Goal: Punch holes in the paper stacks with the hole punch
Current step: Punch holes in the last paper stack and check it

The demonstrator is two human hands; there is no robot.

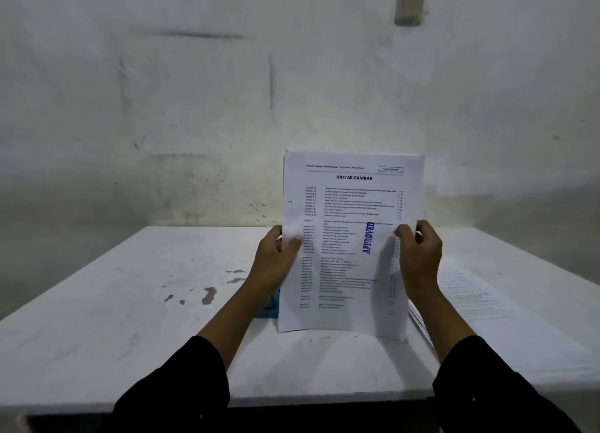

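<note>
white paper stack [350, 244], blue stamp [368, 237], black sleeves [181, 384]

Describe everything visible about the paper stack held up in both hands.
The held stack is white printed sheets, upright, its bottom edge at or just above the table. The top page is headed DAFTAR GAMBAR, with listed lines and a blue APPROVED stamp running sideways. One punched hole shows near its left edge, upper half. The left hand grips its left edge, the right hand its right edge, thumbs in front. The sheets are slightly fanned at the top.

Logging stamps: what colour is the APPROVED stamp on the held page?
Blue, on the stamp in the head view.
</note>
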